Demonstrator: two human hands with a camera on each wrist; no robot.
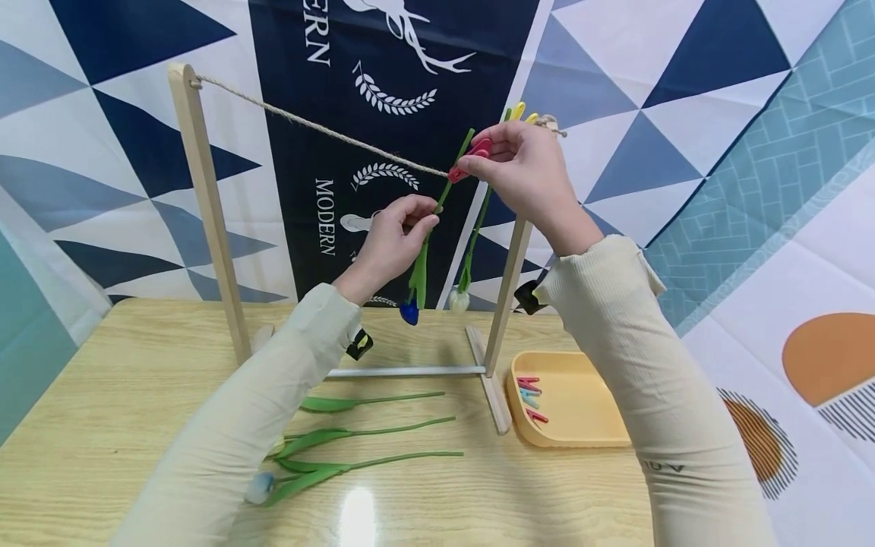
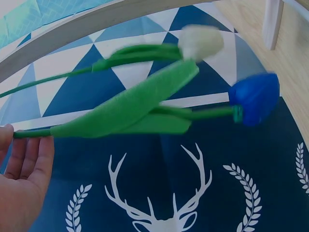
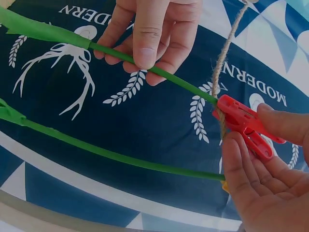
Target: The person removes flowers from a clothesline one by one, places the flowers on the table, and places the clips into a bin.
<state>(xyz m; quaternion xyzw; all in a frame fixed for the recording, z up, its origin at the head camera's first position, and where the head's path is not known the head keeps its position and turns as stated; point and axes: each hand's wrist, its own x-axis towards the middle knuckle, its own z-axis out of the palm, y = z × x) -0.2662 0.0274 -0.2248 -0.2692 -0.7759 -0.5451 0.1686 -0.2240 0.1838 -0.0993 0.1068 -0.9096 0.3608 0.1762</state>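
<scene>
Nearest you in the head view, around six to seven o'clock, three lying tulips (image 1: 317,437) rest on the table (image 1: 519,509); your left sleeve (image 1: 253,403) hides the farthest one's bloom. At four o'clock sits the yellow tray (image 1: 581,399), with two red pegs (image 1: 536,416) and a blue peg (image 1: 529,397) along its left side; your right sleeve (image 1: 663,387) covers its right end. Beyond, the wooden frame (image 1: 205,182) stands upright, its rope (image 1: 328,137) strung between the posts. Just beside your work, the white tulip (image 1: 459,301) hangs bloom-down, its stem top at the yellow peg (image 3: 225,186).

At ten o'clock, your left hand (image 1: 391,241) pinches the stem of the blue tulip (image 1: 409,313), thumb against fingertips; its bloom points down at seven. At one o'clock, your right hand (image 1: 525,169) pinches the handles of the red clothespin (image 3: 239,118). Its nose meets rope and stem together; you can't tell whether it bites fully. Farthest back hangs the patterned cloth (image 1: 410,45).
</scene>
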